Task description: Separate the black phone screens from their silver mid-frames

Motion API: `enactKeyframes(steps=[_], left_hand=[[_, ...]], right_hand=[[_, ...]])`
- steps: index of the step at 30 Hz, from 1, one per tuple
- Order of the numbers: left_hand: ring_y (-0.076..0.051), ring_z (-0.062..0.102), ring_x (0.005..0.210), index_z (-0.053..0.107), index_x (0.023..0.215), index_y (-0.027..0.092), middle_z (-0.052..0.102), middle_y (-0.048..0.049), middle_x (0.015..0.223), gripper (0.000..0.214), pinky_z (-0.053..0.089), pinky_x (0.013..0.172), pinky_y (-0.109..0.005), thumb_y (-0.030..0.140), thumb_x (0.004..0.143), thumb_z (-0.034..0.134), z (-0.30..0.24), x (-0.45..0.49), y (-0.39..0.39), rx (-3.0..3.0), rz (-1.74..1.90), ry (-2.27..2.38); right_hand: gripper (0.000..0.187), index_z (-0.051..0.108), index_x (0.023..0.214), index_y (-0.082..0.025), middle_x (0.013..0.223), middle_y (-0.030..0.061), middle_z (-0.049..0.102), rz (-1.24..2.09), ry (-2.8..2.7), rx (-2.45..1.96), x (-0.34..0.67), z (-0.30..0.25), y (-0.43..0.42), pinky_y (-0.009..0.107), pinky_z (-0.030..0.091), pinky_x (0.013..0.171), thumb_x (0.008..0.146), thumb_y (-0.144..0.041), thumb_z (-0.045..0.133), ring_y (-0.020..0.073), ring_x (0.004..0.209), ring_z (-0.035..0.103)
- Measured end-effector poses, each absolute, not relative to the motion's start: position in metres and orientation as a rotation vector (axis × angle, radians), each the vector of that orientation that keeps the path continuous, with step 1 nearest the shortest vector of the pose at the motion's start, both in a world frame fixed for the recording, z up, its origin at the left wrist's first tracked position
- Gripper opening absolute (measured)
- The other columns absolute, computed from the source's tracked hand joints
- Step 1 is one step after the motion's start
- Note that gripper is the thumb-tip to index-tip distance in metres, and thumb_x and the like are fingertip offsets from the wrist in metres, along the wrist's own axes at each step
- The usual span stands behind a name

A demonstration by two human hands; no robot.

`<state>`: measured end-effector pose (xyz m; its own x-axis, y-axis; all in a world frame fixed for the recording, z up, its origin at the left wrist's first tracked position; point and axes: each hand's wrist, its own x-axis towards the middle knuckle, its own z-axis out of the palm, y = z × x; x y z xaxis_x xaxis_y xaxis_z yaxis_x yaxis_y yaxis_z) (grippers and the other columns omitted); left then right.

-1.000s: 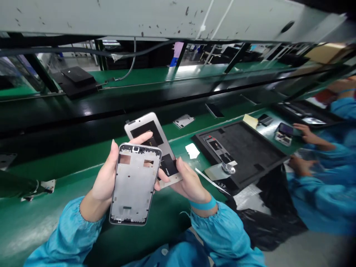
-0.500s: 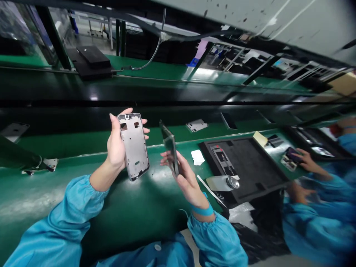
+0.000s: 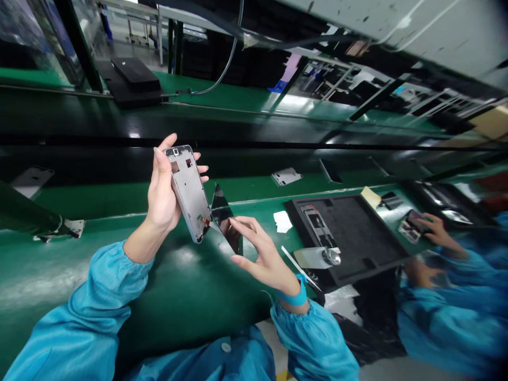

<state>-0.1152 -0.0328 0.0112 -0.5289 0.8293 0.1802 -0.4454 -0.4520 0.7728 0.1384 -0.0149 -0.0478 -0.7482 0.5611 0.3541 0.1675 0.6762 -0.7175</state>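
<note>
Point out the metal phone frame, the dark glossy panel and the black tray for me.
Metal phone frame (image 3: 188, 189): head view, middle of its inner face.
Dark glossy panel (image 3: 221, 208): head view, upper part of its face.
Black tray (image 3: 359, 233): head view, bare part of its floor.

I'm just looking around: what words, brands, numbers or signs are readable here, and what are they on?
There is no text I can read.
Metal phone frame in the left hand: no lettering visible.
Dark panel at the right hand: none legible.
Phone part in the black tray: any markings are too small.
Bottle: nothing legible.
</note>
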Motion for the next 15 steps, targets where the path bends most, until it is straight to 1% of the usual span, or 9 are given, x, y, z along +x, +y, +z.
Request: enactKeyframes(steps=[3,6,9,12,13,15], left_hand=[[-0.024,0.081,0.096,0.059,0.144,0.031,0.078,-0.0061,0.114,0.063,0.070,0.087,-0.040,0.076,0.099,0.061,0.011,-0.115,-0.035,0.805,2.003,0.860],[-0.023,0.081,0.096,0.058,0.140,0.030,0.077,-0.0065,0.117,0.064,0.070,0.085,-0.039,0.075,0.096,0.067,0.011,-0.116,-0.037,0.906,1.965,0.829],[-0.021,0.080,0.089,0.056,0.136,0.029,0.076,-0.0083,0.122,0.062,0.068,0.071,-0.031,0.070,0.094,0.075,0.012,-0.122,-0.040,1.025,1.852,0.821],[-0.016,0.078,0.080,0.059,0.126,0.026,0.074,-0.0113,0.128,0.061,0.059,0.053,-0.020,0.065,0.088,0.084,0.014,-0.129,-0.042,1.166,1.698,0.857],[-0.016,0.077,0.078,0.060,0.123,0.024,0.074,-0.0117,0.128,0.060,0.057,0.050,-0.019,0.064,0.086,0.086,0.014,-0.130,-0.042,1.199,1.667,0.876],[-0.016,0.077,0.076,0.063,0.117,0.024,0.074,-0.0105,0.121,0.059,0.057,0.049,-0.019,0.063,0.082,0.090,0.016,-0.129,-0.043,1.237,1.644,0.909]], right_hand=[[0.066,0.048,0.167,-0.035,0.147,0.0139,0.058,0.915,-2.332,-0.522,0.131,-0.047,-0.014,0.053,0.054,0.115,0.106,-0.052,0.067,0.0328,0.139,0.059],[0.069,0.047,0.168,-0.033,0.145,0.0150,0.058,0.962,-2.295,-0.507,0.121,-0.048,-0.014,0.055,0.054,0.116,0.106,-0.058,0.065,0.0324,0.135,0.060],[0.075,0.041,0.171,-0.034,0.149,0.0156,0.054,1.060,-2.193,-0.512,0.108,-0.050,-0.016,0.054,0.056,0.115,0.105,-0.062,0.064,0.0293,0.128,0.065],[0.082,0.032,0.174,-0.039,0.151,0.0134,0.051,1.176,-2.027,-0.493,0.095,-0.052,-0.021,0.049,0.060,0.110,0.103,-0.065,0.065,0.0237,0.115,0.069],[0.085,0.030,0.175,-0.040,0.150,0.0130,0.051,1.207,-1.977,-0.499,0.091,-0.053,-0.023,0.048,0.061,0.109,0.103,-0.067,0.065,0.0226,0.113,0.070],[0.090,0.030,0.175,-0.038,0.150,0.0135,0.051,1.244,-1.907,-0.548,0.086,-0.053,-0.028,0.048,0.062,0.109,0.099,-0.073,0.066,0.0231,0.114,0.070]])
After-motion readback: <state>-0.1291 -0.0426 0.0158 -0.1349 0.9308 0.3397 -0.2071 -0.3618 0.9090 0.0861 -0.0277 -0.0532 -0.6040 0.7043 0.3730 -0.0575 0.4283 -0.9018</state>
